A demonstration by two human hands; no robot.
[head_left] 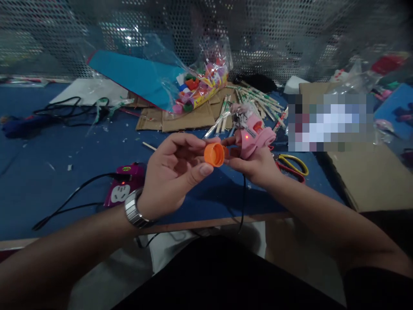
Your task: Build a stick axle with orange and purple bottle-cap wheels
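From the head view, your left hand (167,172) is pinching the orange cap (209,155) between thumb and fingers, right of the purple socket (127,184); farther right of that socket, your right hand (260,167) has its fingers curled round the red-lit pink device (249,145). A slack pinch might drop the cap: it's round, hollow, smooth-looking, mouth angled sideways.

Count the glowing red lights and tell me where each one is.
2: one red light on the pink tool in the right hand, another red light on the purple power socket beside the left wrist. Others could be hidden.
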